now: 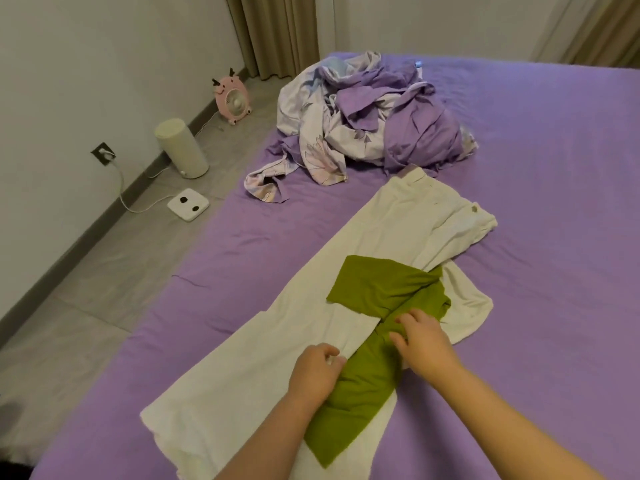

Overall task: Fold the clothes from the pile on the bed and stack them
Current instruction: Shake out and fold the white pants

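Purple sheeting covers the bed (536,168), and I have laid the cream trousers (346,265) flat along it, waistband towards the far side, so that the legs lie straight and give me a smooth base to work on. Across them lies the green garment (377,289), its far part spread wide over the thigh and its near part drawn into a narrow band running down towards me; I judge it is being folded lengthways here before it goes onto a stack.

Beyond the trousers' waistband sits the pile (374,123) of purple and flowered cloth, crumpled and not yet sorted, close to the far left edge of the bed. No finished stack shows anywhere, so I take the task to be near its start.

My left hand (317,372) rests at the left edge of the green band where it meets the cream cloth, fingers (332,355) curled in narrowly; they seem to pinch the edge, though I cannot tell for certain what they hold. My right hand (424,344) lies on the green cloth further up, fingers bent and close together, nipping or pressing a fold to keep it in place.

On the floor by the wall stand a pink fan (231,100), a cream cylinder (180,147) and a white scale (188,204).
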Demonstrator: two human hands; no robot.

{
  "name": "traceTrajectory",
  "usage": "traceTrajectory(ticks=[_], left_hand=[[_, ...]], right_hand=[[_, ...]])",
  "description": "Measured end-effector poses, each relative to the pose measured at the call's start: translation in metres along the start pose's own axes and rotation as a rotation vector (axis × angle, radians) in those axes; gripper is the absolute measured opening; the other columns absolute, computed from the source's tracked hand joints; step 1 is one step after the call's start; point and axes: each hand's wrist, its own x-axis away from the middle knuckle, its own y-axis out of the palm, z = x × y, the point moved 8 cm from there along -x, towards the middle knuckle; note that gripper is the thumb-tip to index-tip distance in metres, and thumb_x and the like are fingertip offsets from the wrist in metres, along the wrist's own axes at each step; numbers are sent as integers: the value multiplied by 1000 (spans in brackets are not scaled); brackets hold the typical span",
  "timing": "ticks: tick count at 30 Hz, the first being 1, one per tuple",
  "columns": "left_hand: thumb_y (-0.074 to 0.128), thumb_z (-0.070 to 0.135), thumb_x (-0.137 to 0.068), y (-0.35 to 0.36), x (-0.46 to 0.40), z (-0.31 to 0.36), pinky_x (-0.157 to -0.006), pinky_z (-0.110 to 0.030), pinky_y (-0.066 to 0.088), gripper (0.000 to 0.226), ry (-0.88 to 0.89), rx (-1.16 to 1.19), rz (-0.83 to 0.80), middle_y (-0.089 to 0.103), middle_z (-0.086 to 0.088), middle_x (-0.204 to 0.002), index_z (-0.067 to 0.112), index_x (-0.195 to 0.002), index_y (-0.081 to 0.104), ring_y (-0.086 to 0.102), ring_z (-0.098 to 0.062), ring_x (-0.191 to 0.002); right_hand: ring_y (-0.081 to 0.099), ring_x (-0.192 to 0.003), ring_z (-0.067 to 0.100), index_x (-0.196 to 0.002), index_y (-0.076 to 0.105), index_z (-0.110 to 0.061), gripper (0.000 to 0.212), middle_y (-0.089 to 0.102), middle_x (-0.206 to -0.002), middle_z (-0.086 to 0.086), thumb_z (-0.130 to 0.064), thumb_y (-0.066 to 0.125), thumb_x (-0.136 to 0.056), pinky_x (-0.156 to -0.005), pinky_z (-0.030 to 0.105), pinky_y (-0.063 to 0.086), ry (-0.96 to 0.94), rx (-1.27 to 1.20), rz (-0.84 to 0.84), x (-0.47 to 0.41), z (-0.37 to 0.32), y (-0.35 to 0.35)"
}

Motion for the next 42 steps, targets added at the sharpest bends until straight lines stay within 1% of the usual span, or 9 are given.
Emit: traceTrajectory(ticks=[9,15,20,22,26,30,35,38,42], left_hand=[[58,56,-85,23,-84,7,-100,-31,37,75,173,-432,153,27,2,-146,34,-146,21,32,-18,-129],[48,40,-96,30,-80,11,-90,-25,39,37,354,-604,244,40,4,-132,30,-130,42,41,-15,-113],[55,40,-94,14,-76,4,-78,-26,40,22,313,-292,234,58,5,-98,21,-100,62,47,-13,-96],[63,38,-90,6,-71,1,-76,-26,40,20,269,-84,242,57,6,-88,18,-92,63,49,-14,-90],[68,35,-87,-6,-58,-1,-70,-24,40,22,217,122,251,54,4,-81,18,-78,56,53,-17,-83],[67,35,-87,-15,-35,3,-58,-9,39,23,176,240,199,57,6,-75,18,-75,56,52,-7,-70],[68,36,-84,-10,27,-6,-59,-7,41,23,152,300,131,58,10,-70,19,-74,58,54,2,-64],[68,37,-85,-4,69,-19,-61,-9,43,21,136,292,96,61,10,-72,18,-77,61,55,-1,-67],[72,32,-83,14,115,-42,-62,-16,39,25,120,316,-39,59,7,-70,10,-78,64,49,-4,-65]], right_hand=[[-2,-147,30,-153,0,-28,83,-6,-161,9,-60,45,-91,-117,45,12,-6,192,15,-103,4,9],[51,-115,24,-148,29,-34,54,62,-119,1,-42,46,-97,-104,42,34,29,-14,45,-104,22,19],[59,-79,16,-98,71,-38,27,65,-75,-2,-48,47,-95,-78,39,46,-16,-290,98,-62,32,9],[55,-62,18,-56,59,-27,45,54,-56,2,-48,49,-94,-64,38,45,31,-344,85,-46,40,12],[39,-59,18,-38,38,-24,60,36,-51,-4,-34,59,-93,-58,32,30,85,-430,76,-21,49,18],[46,-62,19,-60,54,-2,50,48,-60,12,-39,54,-94,-61,33,35,116,-622,45,4,37,17],[61,-79,0,-98,64,-32,19,69,-83,-13,-43,49,-96,-61,9,40,167,-781,149,35,23,-1],[59,-83,5,-121,55,-19,32,65,-97,-6,-40,50,-96,-68,16,44,224,-831,174,49,16,-2],[45,-127,28,-150,19,-12,74,44,-141,6,-27,62,-91,-102,36,40,333,-965,181,67,14,7]])
